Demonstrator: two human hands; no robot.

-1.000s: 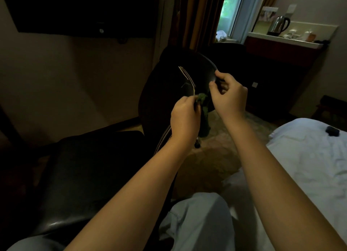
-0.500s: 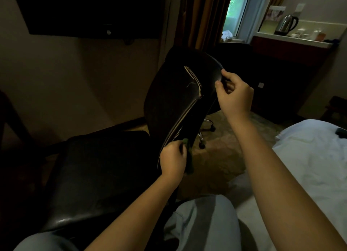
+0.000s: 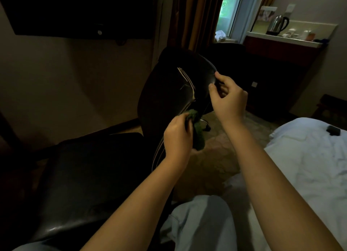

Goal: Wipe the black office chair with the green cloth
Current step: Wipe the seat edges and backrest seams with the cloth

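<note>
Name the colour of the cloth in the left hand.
Dark green cloth, head view.

Two bare forearms, no sleeves or jewellery visible, hands (image 3: 228, 98) uncovered, pale grey-blue trousers (image 3: 199, 224).

**A dim room around the work**

A dark wall-mounted screen (image 3: 80, 12) fills the upper left of the frame. Brown curtains (image 3: 195, 15) hang at top centre, beside a bright window (image 3: 228, 10). At upper right, a metal kettle (image 3: 277, 25) stands on a pale counter (image 3: 281, 39) with small items too blurred to tell. A white bed (image 3: 309, 166) takes the lower right, a small black object (image 3: 333, 129) lying on it. Patterned carpet (image 3: 216, 156) shows at centre.
</note>
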